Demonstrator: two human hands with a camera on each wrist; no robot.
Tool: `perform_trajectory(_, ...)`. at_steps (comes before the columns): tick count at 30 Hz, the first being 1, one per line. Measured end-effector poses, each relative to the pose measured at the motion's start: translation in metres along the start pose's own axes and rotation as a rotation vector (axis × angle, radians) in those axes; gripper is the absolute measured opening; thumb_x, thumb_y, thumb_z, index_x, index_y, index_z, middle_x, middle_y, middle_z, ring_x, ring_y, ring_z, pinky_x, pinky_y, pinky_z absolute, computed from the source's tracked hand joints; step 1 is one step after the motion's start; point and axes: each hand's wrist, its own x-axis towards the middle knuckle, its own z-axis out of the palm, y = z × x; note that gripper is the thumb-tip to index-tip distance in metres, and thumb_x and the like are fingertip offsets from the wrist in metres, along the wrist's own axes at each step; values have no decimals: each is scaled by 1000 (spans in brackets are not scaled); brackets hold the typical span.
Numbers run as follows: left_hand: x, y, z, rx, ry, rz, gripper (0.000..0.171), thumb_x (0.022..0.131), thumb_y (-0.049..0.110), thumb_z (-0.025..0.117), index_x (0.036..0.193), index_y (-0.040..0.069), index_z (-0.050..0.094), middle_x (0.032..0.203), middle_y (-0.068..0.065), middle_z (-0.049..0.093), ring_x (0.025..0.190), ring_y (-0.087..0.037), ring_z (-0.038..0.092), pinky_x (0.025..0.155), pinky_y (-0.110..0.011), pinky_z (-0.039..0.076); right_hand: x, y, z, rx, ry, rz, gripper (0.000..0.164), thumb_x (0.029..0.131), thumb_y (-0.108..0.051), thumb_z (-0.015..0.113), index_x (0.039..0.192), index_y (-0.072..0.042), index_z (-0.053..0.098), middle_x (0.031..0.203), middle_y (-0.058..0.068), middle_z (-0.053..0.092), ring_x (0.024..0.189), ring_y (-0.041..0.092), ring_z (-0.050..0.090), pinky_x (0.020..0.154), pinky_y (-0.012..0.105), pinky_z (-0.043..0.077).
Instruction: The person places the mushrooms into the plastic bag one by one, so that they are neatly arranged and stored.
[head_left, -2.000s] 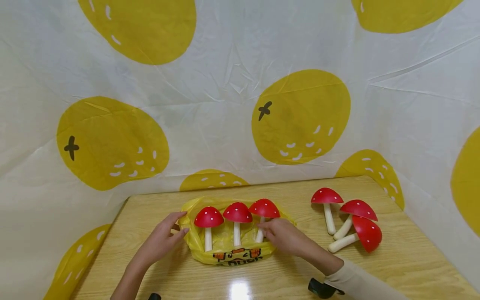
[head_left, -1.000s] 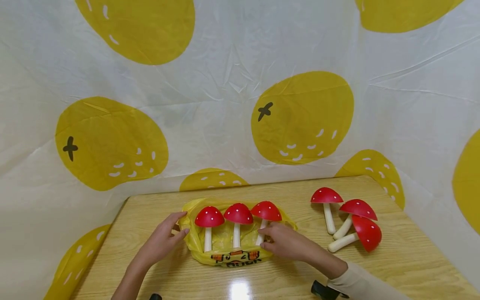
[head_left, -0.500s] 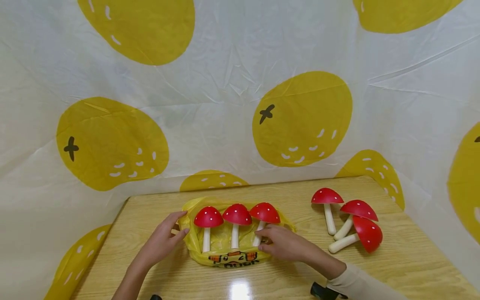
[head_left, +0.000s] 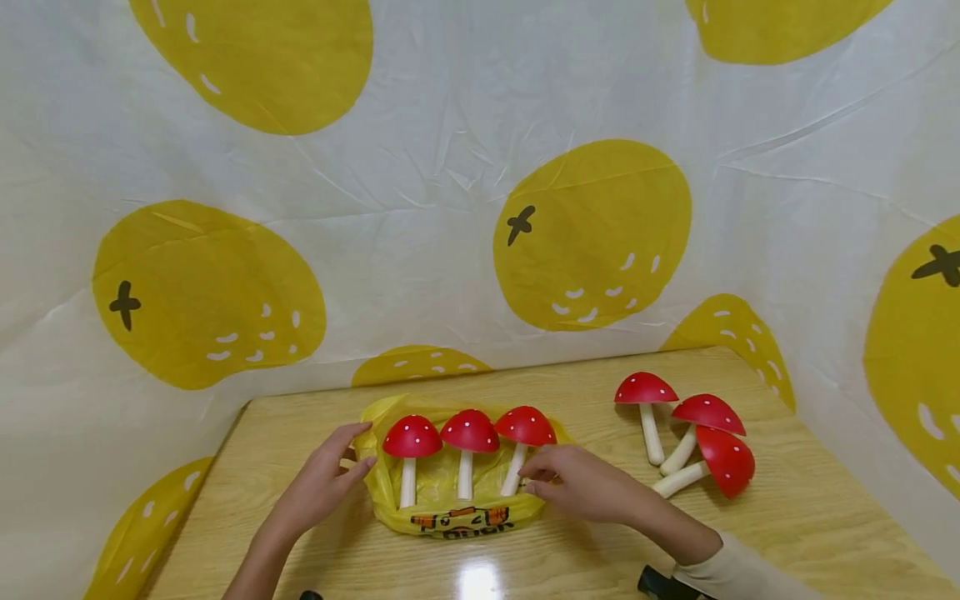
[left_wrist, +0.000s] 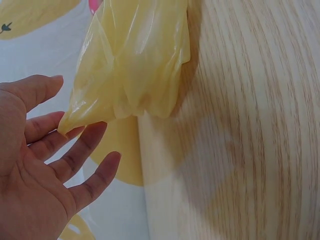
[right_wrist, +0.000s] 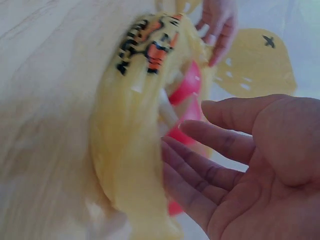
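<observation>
An open yellow plastic bag (head_left: 450,523) with a printed cartoon face lies on the table. Inside, side by side, are three toy mushrooms: a left one (head_left: 413,437), a middle one (head_left: 469,431) and a right one (head_left: 527,426), all with red white-dotted caps and pale stems. My left hand (head_left: 324,479) is at the bag's left edge; in the left wrist view its fingertips touch the plastic, thumb apart. My right hand (head_left: 581,483) hovers at the bag's right side, fingertips beside the right mushroom's stem. The right wrist view shows its fingers extended, thumb apart, holding nothing.
Three more mushrooms lie in a group on the wooden table (head_left: 795,517): one at the back (head_left: 646,388), one in the middle (head_left: 708,413) and one in front (head_left: 725,462). A white cloth (head_left: 420,275) with yellow fruit prints stands behind the table.
My right hand has released the right mushroom's stem and drawn slightly right. That mushroom's stem now slants more to the left. My left hand stays at the bag's edge. The head view has shifted slightly.
</observation>
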Motion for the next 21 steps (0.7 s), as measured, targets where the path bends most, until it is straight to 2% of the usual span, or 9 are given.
perform_trajectory(3,0,-1,0,-8,-4,-5,51,98,14,69,144,1,51,142,-19,53,102,-25,63,77,-29,57,-7,1,-15,5,60,23,20,99,-20,67,112,-8,75,103,-3,73,91,12,67,75,26,56)
perform_trajectory(6,1,-2,1,-9,-4,-16,51,98,15,69,144,1,51,142,-19,53,102,-25,63,77,-29,57,-15,6,-30,-39,129,71,15,98,-20,68,107,-11,76,100,-7,72,88,11,65,72,24,54)
perform_trajectory(12,0,-5,1,-11,-5,-23,53,98,18,69,145,2,51,143,-18,53,102,-23,63,78,-29,57,-30,23,-58,-130,233,170,9,95,-21,72,100,-15,77,91,-6,71,80,10,61,67,24,53)
perform_trajectory(17,-1,-6,0,-7,9,-15,52,98,17,70,144,1,51,141,-19,54,101,-24,63,76,-28,57,-41,40,-73,-188,235,251,15,94,-23,73,104,-13,76,94,-4,71,78,11,60,67,27,52)
perform_trajectory(21,-3,-7,1,-11,19,-10,51,97,12,70,142,-1,52,139,-19,56,99,-24,63,75,-26,57,-47,54,-81,-226,233,283,18,94,-22,73,107,-10,76,98,0,72,81,17,62,71,38,55)
